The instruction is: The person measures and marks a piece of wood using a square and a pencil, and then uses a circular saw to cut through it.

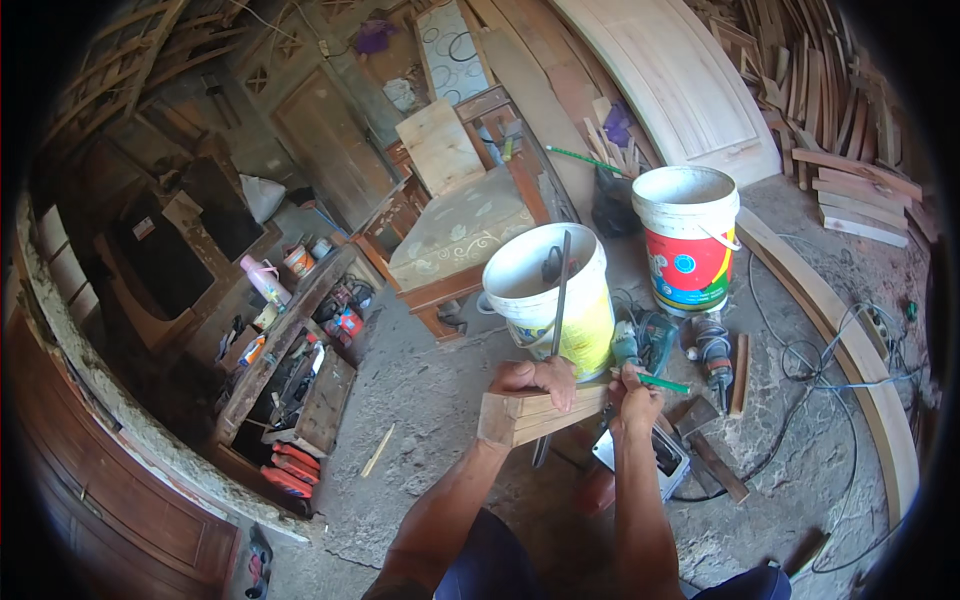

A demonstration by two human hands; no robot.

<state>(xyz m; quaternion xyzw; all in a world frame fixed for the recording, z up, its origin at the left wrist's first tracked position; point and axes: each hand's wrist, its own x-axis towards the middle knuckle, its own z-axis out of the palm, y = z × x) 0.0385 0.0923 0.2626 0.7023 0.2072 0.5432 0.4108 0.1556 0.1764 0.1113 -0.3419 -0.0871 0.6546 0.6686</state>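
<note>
My left hand (538, 380) is closed over the top of a short stack of pale wooden strips (530, 419), whose square end faces left. A long, thin metal blade, perhaps a ruler (562, 290), stands upright against the strips by my left fingers, its lower end showing below the wood. My right hand (637, 400) is at the right end of the stack, pinching a green pencil (668, 384) that points right. Just beyond the hands stands a white bucket with a yellow label (575, 325); a dark object lies inside it.
A second bucket, white and red (685, 245), stands behind. Power tools, including a drill (713, 350), lie right of my hands, with a hammer (712, 455) and trailing cables. A curved plank (850, 340) borders the right side. A cluttered workbench (290, 335) stands left; a cushioned wooden chair (465, 230) sits behind.
</note>
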